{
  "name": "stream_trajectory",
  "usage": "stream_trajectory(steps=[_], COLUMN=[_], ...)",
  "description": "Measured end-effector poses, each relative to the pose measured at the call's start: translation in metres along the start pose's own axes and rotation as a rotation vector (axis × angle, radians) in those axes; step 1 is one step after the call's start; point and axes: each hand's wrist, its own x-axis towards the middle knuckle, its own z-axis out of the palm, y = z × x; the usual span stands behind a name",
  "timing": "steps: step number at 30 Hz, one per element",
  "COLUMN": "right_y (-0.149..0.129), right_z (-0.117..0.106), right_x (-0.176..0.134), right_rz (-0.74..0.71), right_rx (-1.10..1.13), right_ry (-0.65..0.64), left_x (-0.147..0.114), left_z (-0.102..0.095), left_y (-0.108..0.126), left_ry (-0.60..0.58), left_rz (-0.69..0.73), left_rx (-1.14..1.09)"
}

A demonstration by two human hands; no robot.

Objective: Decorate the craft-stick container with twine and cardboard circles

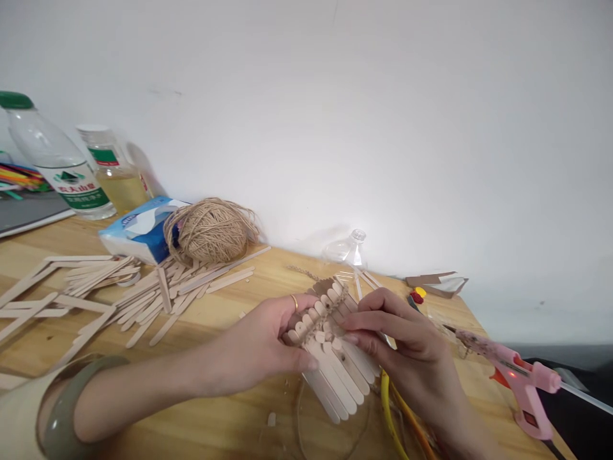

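Observation:
A small model of wooden craft sticks with rounded ends is held up above the table in front of me. Twine runs along a row of short stick ends, and small cut pieces sit beneath it. My left hand grips the model's left side, thumb in front and fingers partly hidden behind. At its right face, the thumb and forefinger of my right hand are pinched together against the surface; what they hold, if anything, is too small to make out. A pink hot glue gun lies to the right, its light glowing.
Loose craft sticks are spread over the left of the table. Behind them are a ball of twine, a tissue pack and a water bottle. A clear cut bottle top lies by the wall. Yellow-handled scissors are below my right hand.

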Motion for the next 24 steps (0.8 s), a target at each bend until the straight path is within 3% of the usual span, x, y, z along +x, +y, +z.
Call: stream_trajectory(steps=[12, 18, 24], right_y=[-0.0013, -0.0020, -0.0028], right_z=[-0.0028, -0.0065, -0.0051], right_x=[0.0014, -0.0011, -0.0038], right_rz=[-0.028, 0.042, -0.007], right_rx=[-0.047, -0.015, -0.039], right_ry=[-0.095, -0.112, -0.137], left_x=[-0.0007, 0.0001, -0.0019], left_z=[0.0009, 0.0018, 0.0028], left_y=[0.0009, 0.0006, 0.0024], left_ry=[-0.029, -0.032, -0.070], left_rz=[0.013, 0.016, 0.018], left_rx=[-0.066, -0.084, -0.041])
